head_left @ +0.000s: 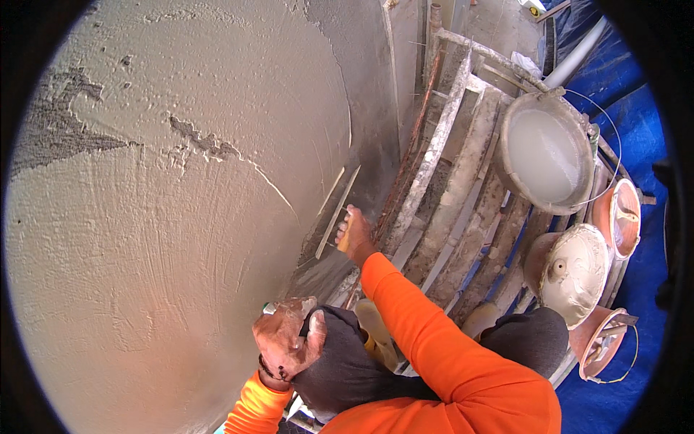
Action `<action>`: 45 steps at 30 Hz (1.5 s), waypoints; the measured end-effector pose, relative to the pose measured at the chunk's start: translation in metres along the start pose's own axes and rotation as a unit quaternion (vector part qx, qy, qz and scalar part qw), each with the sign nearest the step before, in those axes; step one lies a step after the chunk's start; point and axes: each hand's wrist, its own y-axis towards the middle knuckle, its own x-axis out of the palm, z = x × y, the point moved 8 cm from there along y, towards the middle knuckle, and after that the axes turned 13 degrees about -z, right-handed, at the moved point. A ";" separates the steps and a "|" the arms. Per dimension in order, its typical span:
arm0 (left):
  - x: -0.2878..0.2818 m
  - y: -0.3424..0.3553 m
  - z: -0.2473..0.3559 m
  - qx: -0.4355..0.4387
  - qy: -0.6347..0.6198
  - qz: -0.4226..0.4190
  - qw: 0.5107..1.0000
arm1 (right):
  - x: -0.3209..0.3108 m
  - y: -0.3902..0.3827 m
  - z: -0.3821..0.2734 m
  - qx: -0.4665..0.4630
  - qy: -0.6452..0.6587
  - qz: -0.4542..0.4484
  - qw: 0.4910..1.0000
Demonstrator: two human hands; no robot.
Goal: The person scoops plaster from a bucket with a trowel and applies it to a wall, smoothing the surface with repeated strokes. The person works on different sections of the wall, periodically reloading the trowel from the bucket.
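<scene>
Wet grey plaster covers the wall [181, 239] on my left, with rough, darker patches [54, 130] at the far left and a ragged line near its middle. My right hand [357, 235] grips the wooden handle of a plastering trowel [337, 215], whose long thin blade is edge-on to my view, close to the lower part of the wall. Smeared with plaster, my left hand [289, 338] rests by my knee with its fingers curled. A bit of green and white shows beside its fingers, but what it holds is mostly hidden.
I am crouched on a plank scaffold [463, 181] with gaps between its boards. To the right stand a large bucket of milky water [546, 155], a tub heaped with plaster [578, 271], an orange bucket [625, 217] and a bucket of tools [607, 343]. Blue tarp [607, 405] lies beyond.
</scene>
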 end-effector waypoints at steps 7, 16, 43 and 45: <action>-0.001 -0.004 -0.003 -0.006 0.004 0.011 1.000 | 0.045 0.015 -0.007 -0.018 0.081 -0.044 0.996; -0.002 0.010 0.011 0.035 -0.005 0.042 0.998 | 0.151 -0.040 -0.175 -0.175 -0.041 -0.106 0.978; 0.011 0.003 0.018 -0.003 0.032 -0.003 0.999 | 0.377 -0.389 -0.142 -0.745 -0.460 -0.328 0.356; 0.005 0.006 0.026 0.016 0.015 0.019 1.000 | 0.396 -0.388 -0.158 -0.754 -0.482 -0.281 0.347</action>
